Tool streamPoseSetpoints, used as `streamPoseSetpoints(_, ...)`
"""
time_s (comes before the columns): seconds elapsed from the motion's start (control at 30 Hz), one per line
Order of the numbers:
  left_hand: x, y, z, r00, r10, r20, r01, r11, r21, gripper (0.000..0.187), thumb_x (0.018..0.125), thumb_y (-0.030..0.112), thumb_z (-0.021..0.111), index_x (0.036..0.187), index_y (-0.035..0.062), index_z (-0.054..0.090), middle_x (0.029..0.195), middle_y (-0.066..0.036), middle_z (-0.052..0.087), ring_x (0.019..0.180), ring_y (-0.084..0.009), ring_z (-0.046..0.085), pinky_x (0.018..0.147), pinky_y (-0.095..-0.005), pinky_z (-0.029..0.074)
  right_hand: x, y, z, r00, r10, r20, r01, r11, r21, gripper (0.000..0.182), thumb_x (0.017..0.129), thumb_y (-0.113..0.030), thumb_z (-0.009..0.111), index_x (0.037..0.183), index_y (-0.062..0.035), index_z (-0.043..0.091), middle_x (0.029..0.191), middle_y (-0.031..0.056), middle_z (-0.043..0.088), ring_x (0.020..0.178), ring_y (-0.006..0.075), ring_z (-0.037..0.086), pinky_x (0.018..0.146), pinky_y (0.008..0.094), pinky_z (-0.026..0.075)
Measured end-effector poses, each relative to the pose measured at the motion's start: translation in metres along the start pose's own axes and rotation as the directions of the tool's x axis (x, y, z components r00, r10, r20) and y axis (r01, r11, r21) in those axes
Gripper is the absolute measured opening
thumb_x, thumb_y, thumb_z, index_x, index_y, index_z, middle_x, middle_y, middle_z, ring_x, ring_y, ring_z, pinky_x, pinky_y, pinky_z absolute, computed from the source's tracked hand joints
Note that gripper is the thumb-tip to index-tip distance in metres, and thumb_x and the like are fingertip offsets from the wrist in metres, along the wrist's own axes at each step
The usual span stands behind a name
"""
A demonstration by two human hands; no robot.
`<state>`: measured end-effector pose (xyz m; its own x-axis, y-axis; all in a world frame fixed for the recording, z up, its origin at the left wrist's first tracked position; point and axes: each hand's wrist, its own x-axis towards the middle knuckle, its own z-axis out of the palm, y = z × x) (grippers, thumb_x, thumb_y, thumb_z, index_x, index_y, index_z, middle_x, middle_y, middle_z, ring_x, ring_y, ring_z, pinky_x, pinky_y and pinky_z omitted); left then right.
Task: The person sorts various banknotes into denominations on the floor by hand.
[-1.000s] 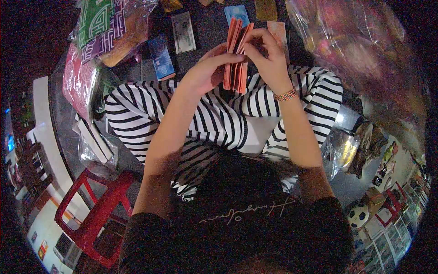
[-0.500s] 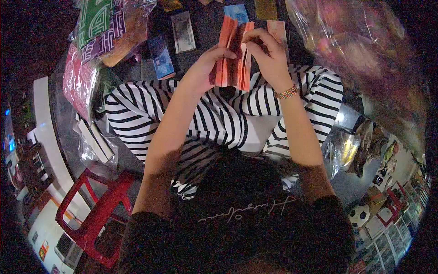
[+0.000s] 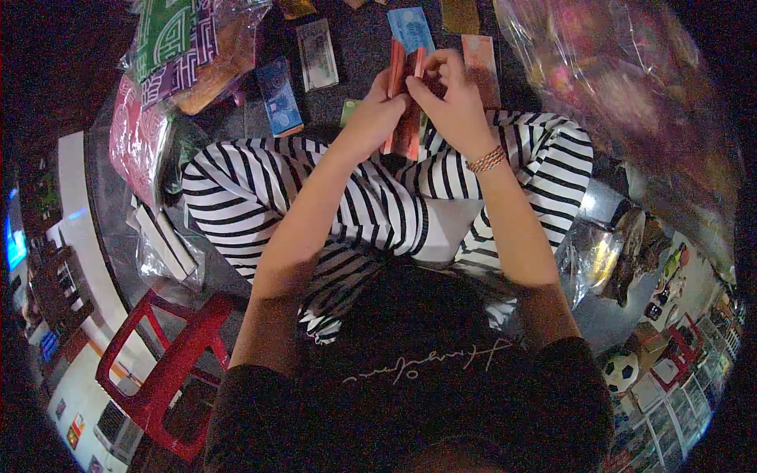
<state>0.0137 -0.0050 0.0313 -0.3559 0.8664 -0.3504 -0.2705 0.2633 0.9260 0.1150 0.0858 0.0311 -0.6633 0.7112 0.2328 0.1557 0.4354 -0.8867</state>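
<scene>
In the head view, both my hands are on a bundle of red banknote-like paper [image 3: 404,140], held upright and curled lengthwise above my crossed legs. My left hand [image 3: 372,120] is closed around its left side, thumb across the front. The fingers of my right hand [image 3: 453,98] pinch its right edge near the top; the fingertips are partly hidden. Around the hands lie a blue stack of notes [image 3: 278,98], a grey stack [image 3: 318,57], another blue stack [image 3: 411,30] and an orange-red stack [image 3: 482,71]. A bit of green paper [image 3: 349,111] shows beside my left hand.
Clear plastic bags with colourful contents stand at the right [image 3: 623,87]; wrapped green and purple packets [image 3: 175,47] lie at the upper left. Gold paper [image 3: 460,16] is at the top. A red plastic stool [image 3: 169,370] stands lower left, and a football [image 3: 620,372] lower right.
The red bundle, spread wide open before, is now narrower, its sides closer together. My left hand has moved right and turned inward. Green paper now shows beside it.
</scene>
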Motion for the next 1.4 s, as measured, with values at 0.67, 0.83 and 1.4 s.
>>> streamPoseSetpoints(0.67,-0.006,0.008,0.001,0.991,0.129,0.021,-0.119,0.827,0.549,0.052,0.086,0.018,0.031,0.137,0.0132,0.019,0.116,-0.026,0.046,0.109,-0.0391,0.044,0.093,-0.0382,0.035,-0.001,0.001,-0.001,0.987,0.135,0.084,-0.128,0.988,-0.082,0.02,0.08,-0.017,0.055,0.094,-0.0023,0.052,0.079,0.0097,0.059,0.072,0.0168,0.059,0.067,0.0277,0.045)
streamPoseSetpoints(0.83,-0.002,-0.004,-0.001,0.991,0.13,0.013,-0.116,0.827,0.55,0.052,0.087,0.019,0.031,0.137,0.0163,0.018,0.113,-0.03,0.046,0.104,-0.0411,0.046,0.089,-0.041,0.037,-0.002,0.0,0.0,0.984,0.161,0.08,-0.156,0.985,-0.071,0.018,0.08,-0.016,0.055,0.091,-0.0025,0.053,0.076,0.0091,0.059,0.069,0.0156,0.057,0.065,0.0275,0.044)
streamPoseSetpoints(1.4,0.0,-0.011,0.0,0.966,0.26,-0.004,-0.19,0.715,0.673,0.054,0.087,0.013,0.037,0.135,0.0054,0.015,0.101,-0.032,0.051,0.092,-0.0434,0.052,0.077,-0.0456,0.042,-0.004,0.003,0.005,0.993,0.094,0.07,-0.081,0.982,-0.169,0.017,0.077,-0.018,0.056,0.084,-0.0025,0.052,0.071,0.0098,0.059,0.064,0.0201,0.058,0.062,0.0278,0.045)
